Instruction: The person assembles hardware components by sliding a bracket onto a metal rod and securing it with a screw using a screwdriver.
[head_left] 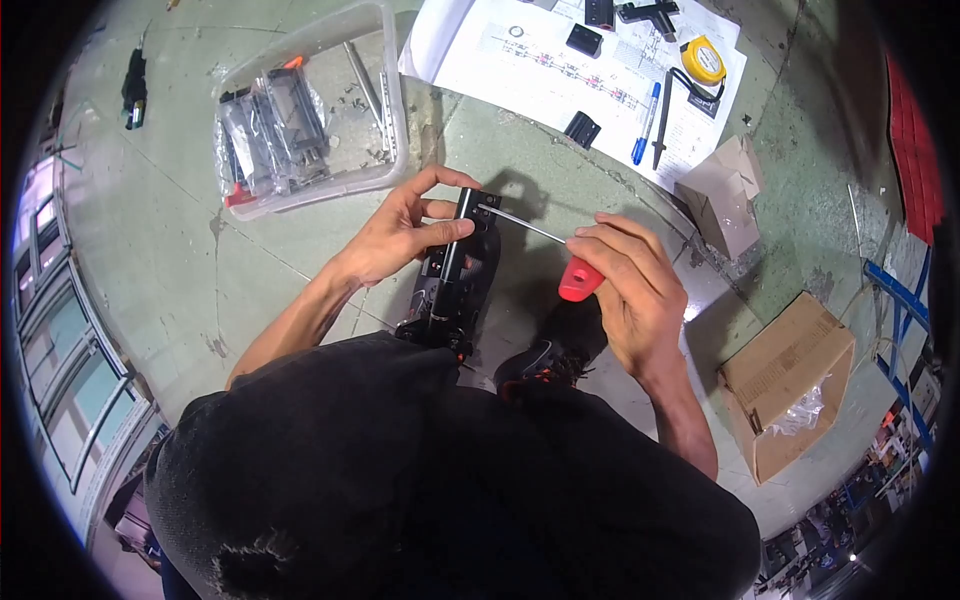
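- The right hand (630, 285) is closed around a screwdriver (555, 250), fingers wrapped over its red handle, which shows below the knuckles.
- The driver's thin metal shaft runs up and left from that hand; its tip meets the top of a black part (455, 275).
- The left hand (400, 235) grips the black part near its upper end, thumb on the near side, fingers curled over the top, so the hand is shut on it.
- The part is long and stands roughly upright between the two hands, its lower end near the person's dark shirt (420, 470).
- A black shoe (545, 360) shows just below the right hand on the pale green floor (180, 250).
- Beyond the left hand lies a clear plastic bin (395, 120) holding bagged black parts and metal rods.
- Beyond the right hand, a white sheet (500, 70) carries small black pieces, a blue pen (645, 125) and a yellow tape measure (703, 60).
- To the right sit a small open carton (722, 195) and a larger cardboard box (790, 385).
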